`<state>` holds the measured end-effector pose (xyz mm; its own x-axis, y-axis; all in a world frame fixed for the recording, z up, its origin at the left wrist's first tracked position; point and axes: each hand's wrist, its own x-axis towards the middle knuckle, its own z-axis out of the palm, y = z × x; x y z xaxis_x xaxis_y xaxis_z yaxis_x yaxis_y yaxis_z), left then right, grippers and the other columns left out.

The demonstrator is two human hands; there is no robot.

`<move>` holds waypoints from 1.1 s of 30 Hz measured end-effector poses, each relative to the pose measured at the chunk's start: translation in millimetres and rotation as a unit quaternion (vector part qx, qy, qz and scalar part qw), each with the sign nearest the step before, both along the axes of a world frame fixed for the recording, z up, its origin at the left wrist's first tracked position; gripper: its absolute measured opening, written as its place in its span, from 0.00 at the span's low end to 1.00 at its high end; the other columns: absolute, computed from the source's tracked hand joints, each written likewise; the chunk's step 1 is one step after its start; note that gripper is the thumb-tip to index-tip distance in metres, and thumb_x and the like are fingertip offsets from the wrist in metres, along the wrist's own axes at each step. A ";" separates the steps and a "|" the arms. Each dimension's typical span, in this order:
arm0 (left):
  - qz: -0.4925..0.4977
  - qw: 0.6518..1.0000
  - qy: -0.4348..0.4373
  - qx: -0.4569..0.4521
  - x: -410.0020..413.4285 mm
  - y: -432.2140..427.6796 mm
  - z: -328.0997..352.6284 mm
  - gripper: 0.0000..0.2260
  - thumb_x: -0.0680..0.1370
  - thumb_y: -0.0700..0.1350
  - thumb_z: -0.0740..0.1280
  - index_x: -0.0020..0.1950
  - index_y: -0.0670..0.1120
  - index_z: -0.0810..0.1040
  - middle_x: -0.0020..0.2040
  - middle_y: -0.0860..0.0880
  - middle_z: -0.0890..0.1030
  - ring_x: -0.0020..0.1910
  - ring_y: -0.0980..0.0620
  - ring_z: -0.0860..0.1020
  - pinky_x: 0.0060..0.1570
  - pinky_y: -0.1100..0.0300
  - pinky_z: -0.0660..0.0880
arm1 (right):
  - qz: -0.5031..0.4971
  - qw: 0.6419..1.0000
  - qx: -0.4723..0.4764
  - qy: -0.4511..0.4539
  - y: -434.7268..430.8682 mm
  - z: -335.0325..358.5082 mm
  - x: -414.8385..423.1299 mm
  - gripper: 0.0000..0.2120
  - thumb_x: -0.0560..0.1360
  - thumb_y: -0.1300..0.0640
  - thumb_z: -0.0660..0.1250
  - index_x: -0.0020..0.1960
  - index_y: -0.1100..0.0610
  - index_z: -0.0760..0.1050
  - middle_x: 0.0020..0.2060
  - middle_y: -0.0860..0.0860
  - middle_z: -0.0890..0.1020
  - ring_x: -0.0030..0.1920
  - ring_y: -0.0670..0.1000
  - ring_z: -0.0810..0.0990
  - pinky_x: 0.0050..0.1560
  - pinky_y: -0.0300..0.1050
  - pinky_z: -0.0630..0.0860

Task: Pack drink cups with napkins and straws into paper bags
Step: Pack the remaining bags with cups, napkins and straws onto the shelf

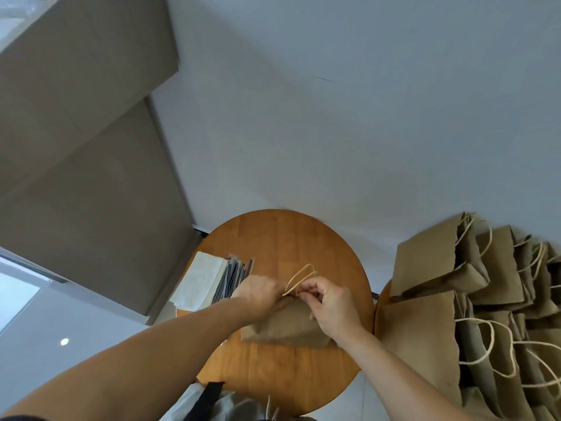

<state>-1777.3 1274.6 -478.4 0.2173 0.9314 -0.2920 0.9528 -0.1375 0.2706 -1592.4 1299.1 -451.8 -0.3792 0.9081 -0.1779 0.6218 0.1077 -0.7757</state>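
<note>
Round wooden table [273, 238], small, seen from above against a pale grey-white surface [334, 117]; wall or floor, could not tell through the wide lens. Grey-brown panelling [91, 147] filled the left of the view, with a bright window-like patch low at the left edge.

Task state: one paper bag [285, 326] lay on its side near the middle of the table, mouth pointing away from the person, twine handles [300, 276] looping up from the mouth. Left hand [261, 294] clasped the bag's top edge on the left, thumb lying on the paper, most of the fingers hidden. Right hand [331, 305] pinched the twine handles at their base between curled fingertips. Judged to be working the mouth of the bag, opening or closing it; which, the view did not settle. Contents of the bag not visible.

No drink cup in sight anywhere. A stack of white napkins [200, 281] sat at the table's left edge, and a bundle of wrapped dark straws [235, 276] lay just beside it, touching it, between the napkins and the left hand. Both supplies looked plentiful, so more packing was likely left to do.

To the right, a crowd of brown bags [440, 299] stood or leaned together, handles up, on what looked like a second wooden top [379, 317] just beside the first. Whether those were filled or empty stock could not be told.
</note>
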 end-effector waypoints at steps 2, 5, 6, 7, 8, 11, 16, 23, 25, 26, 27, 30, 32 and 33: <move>0.001 1.000 -0.012 0.010 -0.2 -0.2 -1.3 0.15 0.83 0.57 0.56 0.57 0.51 0.79 0.46 0.47 0.83 0.46 0.45 0.80 0.41 0.56 0.71 | 0.011 1.000 0.008 -0.010 0.3 -1.7 0.5 0.04 0.77 0.59 0.70 0.50 0.52 0.82 0.40 0.43 0.85 0.27 0.48 0.80 0.39 0.49 0.80; 0.002 1.000 -0.023 0.020 0.0 -0.9 -2.9 0.14 0.83 0.56 0.56 0.53 0.50 0.78 0.43 0.47 0.82 0.43 0.45 0.79 0.38 0.57 0.67 | 0.022 1.000 0.015 -0.016 2.5 -2.7 -0.2 0.05 0.77 0.58 0.70 0.50 0.50 0.82 0.39 0.43 0.85 0.28 0.47 0.80 0.40 0.48 0.81; 0.003 0.999 -0.025 0.021 -0.4 -0.9 -3.4 0.15 0.83 0.56 0.56 0.53 0.50 0.79 0.42 0.47 0.81 0.41 0.46 0.78 0.38 0.57 0.67 | 0.030 0.999 0.015 -0.019 3.2 -3.0 -0.9 0.05 0.78 0.58 0.70 0.50 0.50 0.82 0.39 0.42 0.84 0.29 0.46 0.80 0.41 0.48 0.81; 0.004 0.999 -0.026 0.022 -0.6 -1.0 -3.7 0.15 0.83 0.56 0.56 0.52 0.50 0.78 0.39 0.49 0.78 0.39 0.47 0.76 0.38 0.57 0.67 | 0.038 0.999 0.015 -0.023 4.1 -3.5 -1.5 0.05 0.78 0.57 0.70 0.51 0.50 0.82 0.39 0.42 0.84 0.30 0.45 0.80 0.42 0.47 0.81; 0.005 0.999 -0.029 0.023 -0.8 -0.9 -4.4 0.15 0.84 0.56 0.56 0.51 0.50 0.78 0.38 0.51 0.75 0.37 0.49 0.74 0.37 0.58 0.67 | 0.045 0.998 0.018 -0.026 4.9 -4.2 -1.8 0.05 0.78 0.57 0.70 0.51 0.50 0.83 0.40 0.41 0.85 0.33 0.43 0.81 0.44 0.46 0.81; 0.008 0.999 -0.039 0.034 -0.5 -1.6 -5.9 0.14 0.84 0.55 0.56 0.49 0.51 0.78 0.36 0.54 0.71 0.35 0.51 0.71 0.36 0.58 0.67 | 0.065 0.996 0.049 -0.039 7.8 -6.4 -1.6 0.06 0.78 0.56 0.70 0.53 0.50 0.83 0.45 0.42 0.85 0.44 0.43 0.83 0.48 0.44 0.81; 0.015 0.997 -0.060 0.040 -0.8 -2.0 -5.1 0.13 0.83 0.55 0.57 0.51 0.52 0.79 0.43 0.50 0.81 0.42 0.47 0.79 0.40 0.56 0.73 | 0.120 0.985 0.084 -0.095 12.3 -10.7 -1.4 0.05 0.78 0.55 0.68 0.52 0.51 0.82 0.46 0.45 0.85 0.48 0.48 0.83 0.50 0.48 0.79; 0.031 0.998 -0.047 0.040 2.0 -5.9 -5.4 0.16 0.83 0.58 0.55 0.49 0.52 0.80 0.41 0.49 0.82 0.40 0.47 0.79 0.37 0.58 0.71 | 0.144 0.972 0.085 -0.168 15.3 -13.9 -2.1 0.07 0.79 0.51 0.66 0.53 0.52 0.81 0.47 0.47 0.85 0.49 0.50 0.82 0.51 0.50 0.78; 0.036 0.998 -0.043 0.035 2.9 -6.2 -5.4 0.17 0.83 0.58 0.55 0.50 0.52 0.80 0.42 0.49 0.82 0.41 0.47 0.80 0.39 0.56 0.74 | 0.155 0.962 0.093 -0.204 16.0 -14.6 -3.5 0.08 0.80 0.49 0.65 0.54 0.51 0.79 0.48 0.47 0.84 0.49 0.51 0.82 0.50 0.50 0.79; 0.037 0.998 -0.041 0.036 3.3 -6.2 -5.5 0.17 0.83 0.58 0.55 0.51 0.52 0.80 0.42 0.49 0.82 0.41 0.47 0.80 0.40 0.56 0.75 | 0.158 0.958 0.097 -0.218 16.3 -15.0 -4.2 0.09 0.80 0.49 0.64 0.54 0.51 0.79 0.48 0.48 0.84 0.49 0.51 0.82 0.50 0.50 0.79; 0.039 0.998 -0.039 0.038 3.4 -6.5 -5.5 0.17 0.83 0.58 0.55 0.51 0.52 0.81 0.43 0.49 0.83 0.41 0.47 0.80 0.40 0.56 0.75 | 0.161 0.955 0.099 -0.229 16.3 -15.4 -4.8 0.09 0.80 0.48 0.64 0.54 0.51 0.79 0.48 0.48 0.84 0.49 0.52 0.82 0.50 0.50 0.79; 0.043 0.998 -0.035 0.042 4.6 -7.7 -6.4 0.18 0.83 0.59 0.54 0.51 0.53 0.81 0.42 0.49 0.83 0.41 0.47 0.80 0.41 0.55 0.76 | 0.166 0.951 0.103 -0.242 16.3 -16.9 -5.5 0.10 0.80 0.48 0.63 0.55 0.52 0.79 0.48 0.49 0.84 0.49 0.52 0.82 0.51 0.50 0.79; 0.045 0.997 -0.033 0.048 5.7 -8.6 -7.4 0.19 0.83 0.59 0.54 0.51 0.53 0.81 0.41 0.48 0.83 0.40 0.47 0.81 0.40 0.55 0.77 | 0.167 0.951 0.105 -0.240 16.9 -16.6 -5.6 0.10 0.80 0.48 0.63 0.55 0.52 0.79 0.49 0.48 0.84 0.49 0.52 0.82 0.51 0.51 0.79; 0.047 0.997 -0.033 0.052 5.8 -8.8 -8.3 0.19 0.83 0.60 0.54 0.51 0.53 0.81 0.41 0.48 0.83 0.40 0.47 0.81 0.40 0.55 0.77 | 0.166 0.952 0.107 -0.236 17.6 -16.8 -5.9 0.10 0.80 0.48 0.63 0.55 0.51 0.79 0.49 0.48 0.84 0.49 0.52 0.82 0.51 0.51 0.79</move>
<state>-1771.5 1265.8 -486.6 0.1425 0.9730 -0.1816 0.9437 -0.0782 0.3215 -1598.3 1316.6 -468.6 -0.5751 0.7870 -0.2234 0.7995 0.4829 -0.3572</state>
